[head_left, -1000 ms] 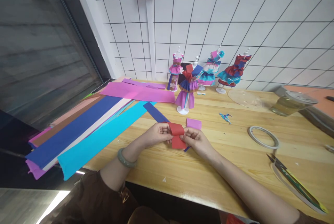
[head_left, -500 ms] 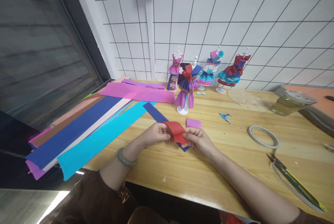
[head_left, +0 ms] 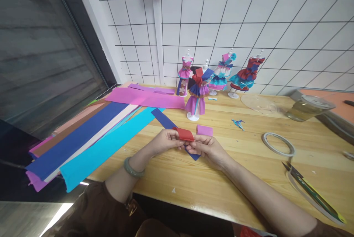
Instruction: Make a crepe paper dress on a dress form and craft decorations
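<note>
Between my two hands is a piece of red crepe paper [head_left: 184, 134], bent over along its near edge. My left hand [head_left: 168, 140] pinches its left end, and my right hand [head_left: 206, 146] grips its right end with thumb and fingers. Beneath them a dark blue paper strip [head_left: 164, 118] lies slantwise on the table, partly covered by the hands. A small pink paper piece [head_left: 205, 130] rests just beyond my right hand. Behind it stands a small dress form [head_left: 195, 100] in a red, blue and purple paper dress.
Long coloured crepe paper strips [head_left: 107, 145] spread across the left side. More dressed forms [head_left: 243, 76] stand by the wall. To the right lie a tape roll [head_left: 278, 144], scissors [head_left: 312, 192] and a blue scrap [head_left: 238, 124]; a cup of liquid [head_left: 306, 108] is farther back.
The red paper, earlier opened out and curved between my hands, is now folded over into a narrower piece. My fingers have drawn together beneath its near edge.
</note>
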Demonstrator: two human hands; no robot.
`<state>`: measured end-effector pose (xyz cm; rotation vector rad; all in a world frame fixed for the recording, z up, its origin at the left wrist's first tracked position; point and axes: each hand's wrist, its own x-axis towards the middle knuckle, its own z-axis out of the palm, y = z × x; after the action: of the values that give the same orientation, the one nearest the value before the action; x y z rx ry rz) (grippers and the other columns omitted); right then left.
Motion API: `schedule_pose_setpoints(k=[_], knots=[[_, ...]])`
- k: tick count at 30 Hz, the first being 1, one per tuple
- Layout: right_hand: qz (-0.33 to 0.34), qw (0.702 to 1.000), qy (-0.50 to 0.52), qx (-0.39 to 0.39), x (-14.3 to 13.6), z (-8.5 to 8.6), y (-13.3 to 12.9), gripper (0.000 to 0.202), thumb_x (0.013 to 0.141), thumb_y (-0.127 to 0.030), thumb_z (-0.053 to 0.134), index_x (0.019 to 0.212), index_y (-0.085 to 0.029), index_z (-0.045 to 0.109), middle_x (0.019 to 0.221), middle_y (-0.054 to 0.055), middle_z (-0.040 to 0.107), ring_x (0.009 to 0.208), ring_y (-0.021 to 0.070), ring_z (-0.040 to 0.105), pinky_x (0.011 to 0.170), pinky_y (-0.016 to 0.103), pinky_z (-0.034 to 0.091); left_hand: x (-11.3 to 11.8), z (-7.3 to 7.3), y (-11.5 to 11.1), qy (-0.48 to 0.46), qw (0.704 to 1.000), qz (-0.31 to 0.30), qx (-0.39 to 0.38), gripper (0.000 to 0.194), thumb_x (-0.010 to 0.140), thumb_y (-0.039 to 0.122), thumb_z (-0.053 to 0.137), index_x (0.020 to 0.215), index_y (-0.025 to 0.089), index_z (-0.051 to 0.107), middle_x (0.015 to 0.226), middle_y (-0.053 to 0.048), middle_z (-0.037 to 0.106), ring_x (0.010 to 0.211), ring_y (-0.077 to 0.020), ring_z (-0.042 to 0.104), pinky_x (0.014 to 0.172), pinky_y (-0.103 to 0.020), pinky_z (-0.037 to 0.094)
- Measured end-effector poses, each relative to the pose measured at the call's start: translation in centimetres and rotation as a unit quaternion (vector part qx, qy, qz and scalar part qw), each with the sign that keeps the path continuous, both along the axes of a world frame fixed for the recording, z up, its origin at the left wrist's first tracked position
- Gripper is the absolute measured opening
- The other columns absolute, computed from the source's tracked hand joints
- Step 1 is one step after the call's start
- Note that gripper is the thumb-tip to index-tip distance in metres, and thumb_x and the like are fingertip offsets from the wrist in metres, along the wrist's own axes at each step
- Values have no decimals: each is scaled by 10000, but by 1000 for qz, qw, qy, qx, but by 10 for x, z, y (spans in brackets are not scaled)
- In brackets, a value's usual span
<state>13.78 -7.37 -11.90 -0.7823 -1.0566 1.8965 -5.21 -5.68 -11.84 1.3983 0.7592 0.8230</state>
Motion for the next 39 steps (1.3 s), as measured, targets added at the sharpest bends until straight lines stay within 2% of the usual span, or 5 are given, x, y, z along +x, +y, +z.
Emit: schedule_pose_setpoints(k=[5, 10, 17, 25, 39], knots=[[-27, 998, -61, 13, 0, -6, 3, 174, 674, -290, 705, 718, -122, 696, 639, 33, 688, 515, 75, 623, 542, 176, 522, 2, 0, -1, -4, 999, -5, 31, 338, 684, 285, 669, 973, 112, 643, 990, -106, 663, 932, -203, 596, 847, -314, 435], [-32, 992, -117, 34, -2, -5, 2, 260, 664, -381, 692, 665, -124, 652, 571, 12, 652, 434, 73, 592, 432, 166, 477, 3, 3, -2, -13, 999, 10, 36, 370, 692, 282, 661, 1020, 115, 618, 1041, -108, 641, 976, -213, 570, 849, -319, 429], [-16, 983, -166, 78, -6, -2, -2, 284, 668, -411, 674, 673, -134, 607, 517, -25, 600, 388, 58, 537, 411, 174, 438, 1, 0, 1, -4, 999, 33, 30, 280, 721, 311, 629, 896, 94, 641, 750, -50, 648, 603, -97, 542, 543, -203, 409], [-36, 971, -196, 130, -6, -3, -1, 328, 702, -401, 647, 893, -136, 610, 639, -3, 611, 450, 58, 508, 419, 183, 422, 3, -4, -3, -23, 999, -10, -25, 378, 653, 284, 696, 977, 113, 599, 942, -102, 662, 841, -192, 621, 735, -291, 467], [-61, 974, -181, 121, -6, -7, 2, 326, 641, -428, 685, 761, -149, 567, 532, -42, 552, 387, 54, 467, 386, 191, 409, 3, -1, -4, -44, 998, -34, -39, 429, 703, 266, 660, 1088, 110, 553, 1071, -152, 631, 945, -238, 615, 776, -306, 478]])
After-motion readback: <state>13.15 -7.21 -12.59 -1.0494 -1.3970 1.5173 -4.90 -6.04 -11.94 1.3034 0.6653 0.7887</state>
